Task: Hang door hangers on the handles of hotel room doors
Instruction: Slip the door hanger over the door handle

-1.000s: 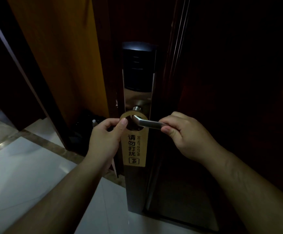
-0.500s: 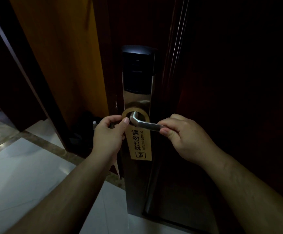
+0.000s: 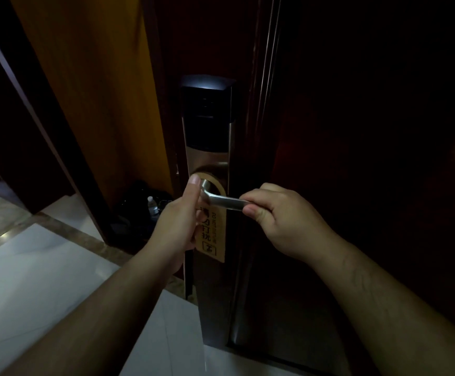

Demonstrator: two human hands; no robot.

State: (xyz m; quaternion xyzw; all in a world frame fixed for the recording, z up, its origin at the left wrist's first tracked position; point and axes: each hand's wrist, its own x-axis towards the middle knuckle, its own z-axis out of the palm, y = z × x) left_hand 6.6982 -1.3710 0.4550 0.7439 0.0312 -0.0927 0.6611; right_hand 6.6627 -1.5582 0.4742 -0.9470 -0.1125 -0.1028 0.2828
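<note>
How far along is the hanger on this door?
Done: the ring of the door hanger sits round the lever handle, and its card hangs against the lock plate. In hand: the left hand pinches the card's edge and the right hand grips the lever's end. Left: release both.

Gripping the end of the lever handle with the right hand; pinching the door hanger, looped around that handle, with the left hand.
</note>
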